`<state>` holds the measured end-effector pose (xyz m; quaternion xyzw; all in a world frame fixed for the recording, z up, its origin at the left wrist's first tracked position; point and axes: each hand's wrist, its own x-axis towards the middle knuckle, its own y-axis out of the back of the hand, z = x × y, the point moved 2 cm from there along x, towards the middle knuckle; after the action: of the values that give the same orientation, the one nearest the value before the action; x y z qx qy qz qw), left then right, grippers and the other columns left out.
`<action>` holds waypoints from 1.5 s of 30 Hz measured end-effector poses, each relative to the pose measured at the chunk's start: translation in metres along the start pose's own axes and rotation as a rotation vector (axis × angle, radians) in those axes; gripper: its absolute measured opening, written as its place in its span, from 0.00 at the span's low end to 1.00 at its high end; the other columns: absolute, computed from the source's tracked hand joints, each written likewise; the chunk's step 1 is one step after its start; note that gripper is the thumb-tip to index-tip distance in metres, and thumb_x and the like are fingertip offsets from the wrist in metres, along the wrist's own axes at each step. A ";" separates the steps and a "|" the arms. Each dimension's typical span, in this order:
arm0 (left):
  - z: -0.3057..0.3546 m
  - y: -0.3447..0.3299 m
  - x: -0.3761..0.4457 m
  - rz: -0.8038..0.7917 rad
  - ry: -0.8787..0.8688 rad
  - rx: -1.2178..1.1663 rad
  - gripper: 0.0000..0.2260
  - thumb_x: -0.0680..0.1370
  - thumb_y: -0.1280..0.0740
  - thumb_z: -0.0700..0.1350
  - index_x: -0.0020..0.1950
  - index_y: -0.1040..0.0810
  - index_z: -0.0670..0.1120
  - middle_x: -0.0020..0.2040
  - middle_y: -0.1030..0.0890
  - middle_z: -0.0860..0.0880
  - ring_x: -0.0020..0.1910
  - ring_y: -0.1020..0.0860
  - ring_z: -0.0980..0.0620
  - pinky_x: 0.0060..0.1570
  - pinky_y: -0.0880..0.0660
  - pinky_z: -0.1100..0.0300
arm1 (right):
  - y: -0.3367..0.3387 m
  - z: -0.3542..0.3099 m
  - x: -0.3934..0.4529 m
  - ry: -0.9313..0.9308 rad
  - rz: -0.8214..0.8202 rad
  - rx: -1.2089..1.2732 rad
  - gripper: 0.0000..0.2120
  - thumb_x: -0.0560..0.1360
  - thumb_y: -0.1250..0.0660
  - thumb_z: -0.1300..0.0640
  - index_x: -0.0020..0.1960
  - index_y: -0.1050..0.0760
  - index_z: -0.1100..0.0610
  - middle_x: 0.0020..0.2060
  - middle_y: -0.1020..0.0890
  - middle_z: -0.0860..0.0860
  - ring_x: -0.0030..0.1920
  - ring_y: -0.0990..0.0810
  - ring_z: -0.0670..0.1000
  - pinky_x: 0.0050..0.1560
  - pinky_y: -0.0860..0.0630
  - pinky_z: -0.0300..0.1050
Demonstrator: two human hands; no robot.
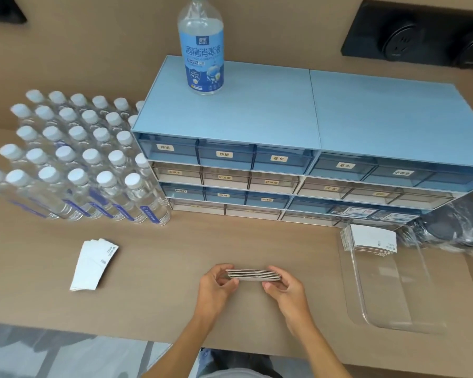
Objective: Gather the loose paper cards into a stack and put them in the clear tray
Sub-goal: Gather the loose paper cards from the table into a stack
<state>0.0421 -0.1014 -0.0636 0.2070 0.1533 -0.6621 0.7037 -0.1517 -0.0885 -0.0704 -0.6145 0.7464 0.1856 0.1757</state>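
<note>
1. The card stack (253,275) was held edge-on to the camera, above the table (175,268) and near its front edge, at the middle of the view. Its long axis ran left to right, about parallel to the table's front edge, and the layered card edges faced the camera
2. My left hand (219,286) gripped the left end of the stack, thumb on the near side and fingers curled round the far side. My right hand (284,286) gripped the right end the same way. Both hands were closed on the cards; I judged this to be the squaring step
3. The clear tray (388,304) lay on the table to the right of the hands, apart from them, with its long axis running from near to far. A batch of cards (373,238) already rested at its far end, fanned slightly, so part of the task appeared done
4. A loose fan of cards (93,264) lay flat on the table well to the left of the hands, long axis running roughly near to far. I judged this batch to be left to gather, along with the stack in hand left to place
5. Behind the work area stood the blue drawer unit (284,165), with a labelled bottle (201,47) upright on top. A block of capped bottles (74,159) stood just left of the unit, and a bagged dark item (453,227) lay beyond the tray on the right
</note>
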 end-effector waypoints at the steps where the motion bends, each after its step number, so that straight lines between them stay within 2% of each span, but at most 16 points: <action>1: -0.001 0.000 0.000 0.011 0.002 -0.001 0.14 0.74 0.28 0.33 0.59 0.19 0.43 0.45 0.15 0.46 0.41 0.19 0.53 0.44 0.21 0.61 | -0.001 0.002 0.001 -0.008 -0.005 0.012 0.21 0.70 0.27 0.70 0.60 0.20 0.55 0.51 0.13 0.52 0.50 0.15 0.51 0.54 0.21 0.42; 5: -0.002 -0.002 -0.003 0.026 0.002 -0.072 0.16 0.75 0.28 0.35 0.62 0.21 0.46 0.50 0.15 0.53 0.42 0.17 0.60 0.43 0.21 0.68 | -0.005 0.004 0.000 -0.054 -0.036 0.126 0.25 0.70 0.26 0.67 0.65 0.23 0.55 0.55 0.15 0.54 0.55 0.15 0.55 0.59 0.21 0.48; 7: -0.003 -0.004 -0.005 0.017 0.006 -0.122 0.17 0.76 0.28 0.37 0.64 0.22 0.48 0.54 0.15 0.52 0.46 0.16 0.60 0.47 0.21 0.66 | -0.010 0.001 0.000 -0.074 -0.049 0.200 0.22 0.73 0.28 0.63 0.67 0.25 0.55 0.57 0.17 0.54 0.54 0.15 0.57 0.58 0.20 0.51; 11: -0.005 -0.009 -0.008 0.014 0.036 -0.252 0.19 0.76 0.27 0.40 0.66 0.22 0.49 0.57 0.14 0.49 0.55 0.17 0.51 0.59 0.21 0.55 | -0.020 -0.006 -0.001 -0.101 0.009 0.314 0.17 0.80 0.36 0.56 0.68 0.27 0.57 0.58 0.18 0.50 0.47 0.15 0.56 0.54 0.20 0.52; 15: -0.001 -0.021 -0.014 0.077 0.031 -0.297 0.08 0.80 0.32 0.46 0.55 0.18 0.58 0.49 0.12 0.55 0.46 0.15 0.57 0.48 0.20 0.64 | -0.027 -0.006 -0.001 -0.120 0.077 0.341 0.19 0.82 0.40 0.55 0.70 0.29 0.60 0.61 0.19 0.53 0.44 0.16 0.56 0.51 0.20 0.50; 17: 0.001 -0.029 -0.016 0.128 -0.001 -0.261 0.08 0.81 0.35 0.48 0.50 0.16 0.56 0.45 0.13 0.52 0.45 0.16 0.56 0.45 0.20 0.65 | -0.029 -0.005 -0.002 -0.125 0.101 0.349 0.18 0.82 0.40 0.54 0.69 0.27 0.59 0.59 0.18 0.53 0.44 0.16 0.56 0.50 0.20 0.49; 22: -0.003 -0.039 -0.018 0.248 0.013 -0.340 0.09 0.82 0.36 0.47 0.56 0.18 0.47 0.45 0.13 0.49 0.49 0.15 0.54 0.45 0.19 0.67 | -0.031 0.003 -0.005 -0.120 0.151 0.356 0.17 0.82 0.40 0.54 0.67 0.25 0.60 0.59 0.17 0.53 0.46 0.16 0.56 0.50 0.20 0.48; 26: -0.002 -0.042 -0.017 0.270 0.006 -0.344 0.09 0.82 0.37 0.47 0.48 0.18 0.55 0.41 0.13 0.54 0.46 0.15 0.56 0.43 0.20 0.68 | -0.032 0.002 -0.004 -0.118 0.166 0.340 0.18 0.82 0.40 0.53 0.66 0.24 0.60 0.59 0.17 0.53 0.47 0.16 0.56 0.51 0.20 0.49; 30: -0.006 -0.045 -0.015 0.315 -0.006 -0.345 0.09 0.82 0.37 0.47 0.58 0.19 0.51 0.40 0.16 0.50 0.45 0.15 0.52 0.43 0.19 0.66 | -0.036 0.003 -0.005 -0.117 0.171 0.329 0.19 0.82 0.42 0.50 0.68 0.26 0.59 0.60 0.18 0.50 0.48 0.16 0.56 0.53 0.20 0.50; 33: -0.004 -0.044 -0.015 0.323 0.006 -0.294 0.19 0.83 0.38 0.48 0.72 0.27 0.42 0.46 0.15 0.46 0.48 0.15 0.51 0.46 0.19 0.64 | -0.037 0.002 -0.006 -0.113 0.162 0.319 0.20 0.82 0.42 0.50 0.69 0.27 0.59 0.57 0.18 0.45 0.48 0.15 0.56 0.55 0.21 0.51; 36: -0.002 -0.044 -0.016 0.324 -0.012 -0.270 0.20 0.83 0.39 0.48 0.73 0.28 0.40 0.46 0.15 0.49 0.46 0.15 0.54 0.44 0.20 0.67 | -0.037 -0.001 -0.006 -0.093 0.161 0.294 0.19 0.82 0.42 0.49 0.68 0.26 0.56 0.55 0.18 0.41 0.47 0.15 0.54 0.54 0.20 0.50; 38: -0.001 -0.043 -0.015 0.324 -0.034 -0.255 0.16 0.83 0.39 0.47 0.68 0.23 0.44 0.44 0.15 0.52 0.44 0.15 0.55 0.43 0.20 0.68 | -0.035 -0.003 -0.003 -0.083 0.170 0.266 0.19 0.82 0.41 0.49 0.68 0.25 0.56 0.55 0.17 0.42 0.46 0.15 0.53 0.55 0.20 0.50; 39: -0.002 -0.042 -0.015 0.310 -0.049 -0.250 0.12 0.83 0.39 0.47 0.61 0.18 0.51 0.43 0.16 0.53 0.44 0.16 0.54 0.43 0.20 0.67 | -0.034 -0.003 -0.002 -0.085 0.174 0.245 0.19 0.82 0.41 0.49 0.67 0.25 0.56 0.54 0.17 0.43 0.46 0.15 0.53 0.56 0.20 0.52; 41: 0.001 -0.040 -0.017 0.295 -0.062 -0.226 0.15 0.83 0.39 0.47 0.42 0.18 0.60 0.40 0.18 0.51 0.43 0.18 0.51 0.43 0.21 0.67 | -0.032 -0.002 -0.001 -0.088 0.173 0.212 0.19 0.82 0.41 0.50 0.68 0.25 0.57 0.54 0.17 0.42 0.46 0.14 0.53 0.58 0.19 0.53; 42: 0.002 -0.039 -0.017 0.295 -0.057 -0.220 0.17 0.83 0.40 0.47 0.38 0.19 0.60 0.40 0.19 0.50 0.43 0.18 0.50 0.43 0.21 0.66 | -0.032 -0.002 -0.001 -0.086 0.172 0.209 0.19 0.82 0.40 0.50 0.68 0.25 0.57 0.54 0.17 0.42 0.46 0.14 0.53 0.58 0.19 0.54; 45: 0.003 -0.039 -0.018 0.311 -0.028 -0.245 0.16 0.84 0.40 0.46 0.40 0.19 0.58 0.40 0.18 0.48 0.42 0.18 0.52 0.42 0.21 0.67 | -0.031 -0.001 -0.003 -0.087 0.183 0.214 0.19 0.81 0.40 0.50 0.68 0.25 0.57 0.54 0.17 0.42 0.47 0.14 0.52 0.58 0.19 0.53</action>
<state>0.0016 -0.0889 -0.0556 0.1316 0.1890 -0.5245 0.8197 -0.1204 -0.0922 -0.0698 -0.5131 0.8064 0.1464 0.2548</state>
